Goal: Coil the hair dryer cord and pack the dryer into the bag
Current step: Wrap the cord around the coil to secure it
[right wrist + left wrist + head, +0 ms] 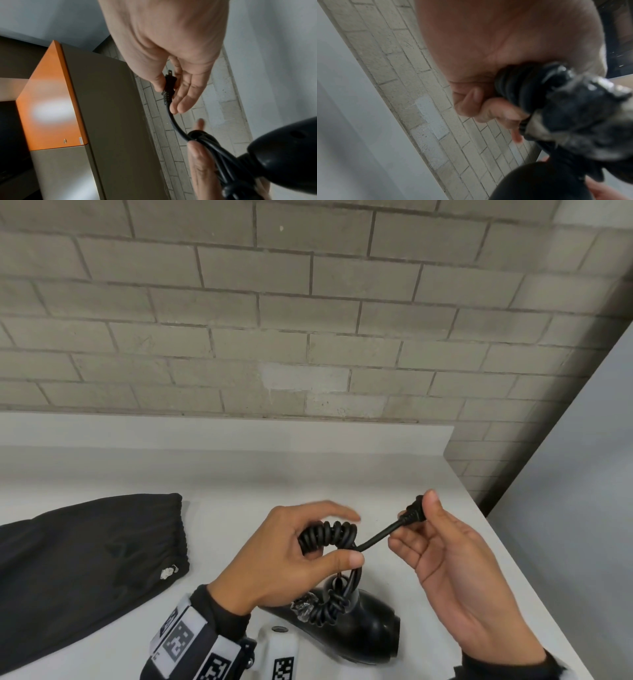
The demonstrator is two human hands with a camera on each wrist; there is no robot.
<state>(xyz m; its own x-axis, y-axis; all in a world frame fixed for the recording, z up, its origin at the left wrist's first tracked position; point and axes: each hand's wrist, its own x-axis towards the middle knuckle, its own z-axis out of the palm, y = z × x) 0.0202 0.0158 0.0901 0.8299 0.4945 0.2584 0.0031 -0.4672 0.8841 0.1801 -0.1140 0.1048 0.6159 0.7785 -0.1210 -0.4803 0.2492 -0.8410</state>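
Observation:
The black hair dryer (359,631) hangs low over the white counter, below my hands. Its black spiral cord (329,537) is bunched into a coil that my left hand (294,556) grips between thumb and fingers; the coil (515,82) shows blurred against the palm in the left wrist view. My right hand (445,556) pinches the black plug (412,513) between thumb and forefinger, the other fingers loose. The plug (169,83) and the straight cord end (176,125) run down to the coil and dryer body (288,147). The black drawstring bag (78,570) lies flat at the left.
The white counter (239,484) ends at a grey brick wall (274,320) behind and drops off along its right edge (507,542). An orange and grey cabinet (56,94) stands off to the side in the right wrist view.

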